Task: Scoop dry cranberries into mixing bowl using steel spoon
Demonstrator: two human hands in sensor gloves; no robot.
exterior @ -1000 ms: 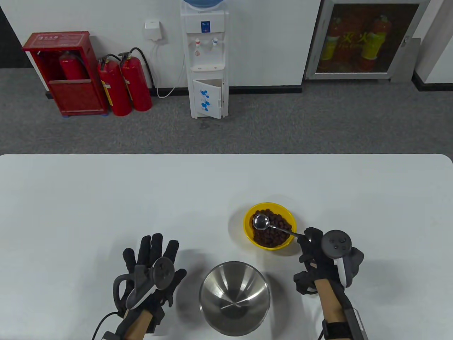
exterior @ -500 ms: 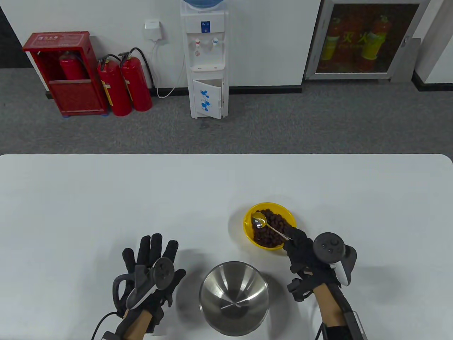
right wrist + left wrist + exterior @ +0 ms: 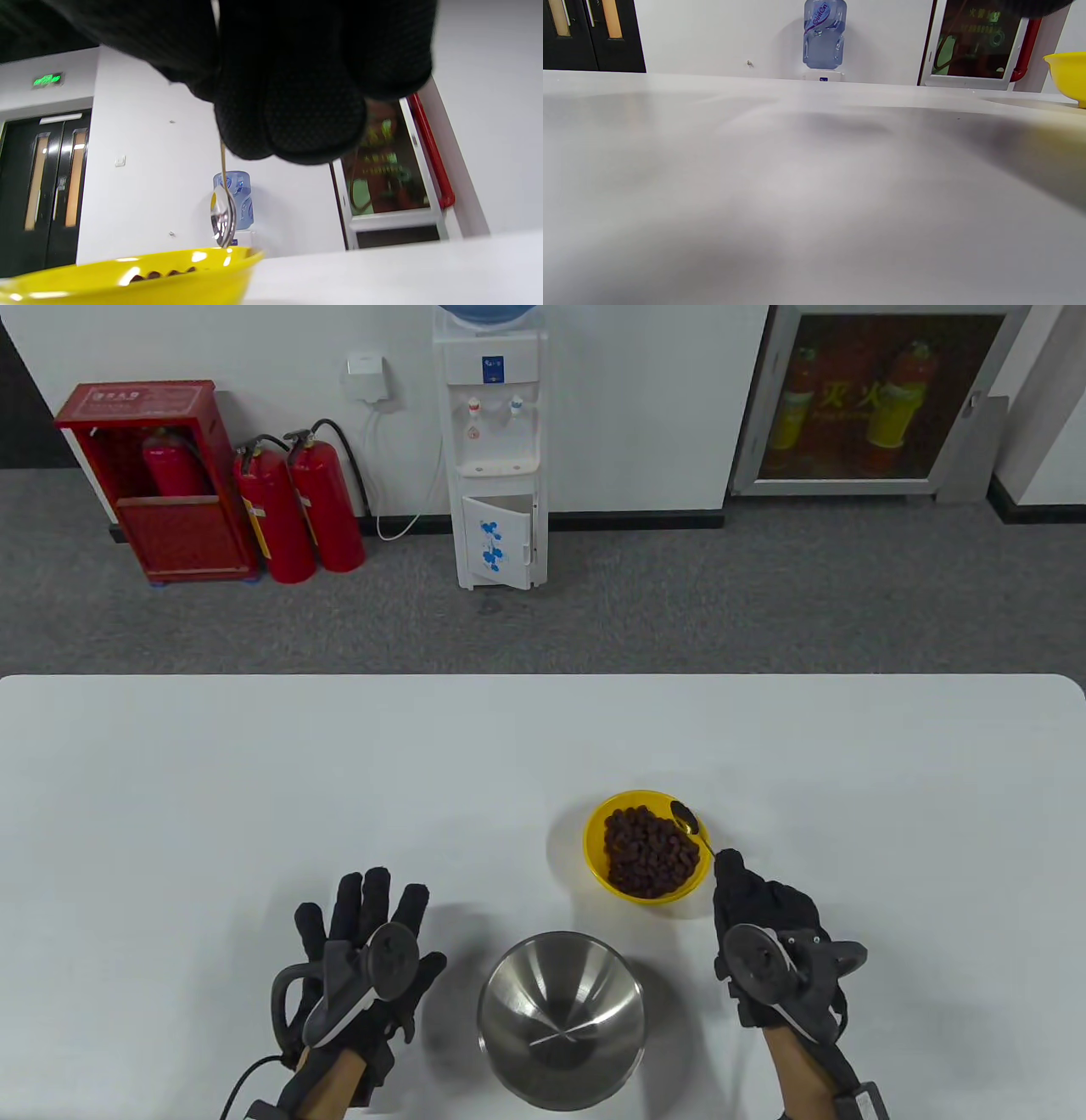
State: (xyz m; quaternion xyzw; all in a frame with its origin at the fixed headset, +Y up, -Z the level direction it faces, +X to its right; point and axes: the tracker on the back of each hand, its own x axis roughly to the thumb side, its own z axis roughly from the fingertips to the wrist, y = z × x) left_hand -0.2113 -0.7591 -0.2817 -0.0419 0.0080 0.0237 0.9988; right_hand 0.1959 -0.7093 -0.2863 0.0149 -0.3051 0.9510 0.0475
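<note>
Fingers (image 3: 297,106) of my right hand (image 3: 768,920) pinched the thin handle of the steel spoon (image 3: 689,820), closing tightly around it near its end. Seen from my right wrist, the spoon (image 3: 222,214) hung edge-on just over the rim of the yellow bowl (image 3: 140,277), its scoop turned on its side; I could not tell whether it touched the rim.

From above, the yellow bowl (image 3: 596,861) sat on the white table (image 3: 254,780), and I place everything else relative to it. The dry cranberries (image 3: 649,853) filled its middle as a dark, heaped pile. The scoop of the spoon sat at the bowl's far right edge, with the handle running back to my right hand, which was just beside the bowl on its near right. The steel mixing bowl (image 3: 562,1018) stood near and to the left of the yellow bowl, close to it but not touching, and it looked empty.

My left hand (image 3: 365,967) lay farther left, beyond the mixing bowl, fingers spread wide and flat, holding nothing.

I judged the spoon stiff, light and smooth, likely to twist in gloved fingertips, so a hold farther down the handle would steady it. The cranberries looked small, light and loose, perhaps slightly sticky, and could roll off a tilted scoop. No scoop seemed to have been carried over yet.
</note>
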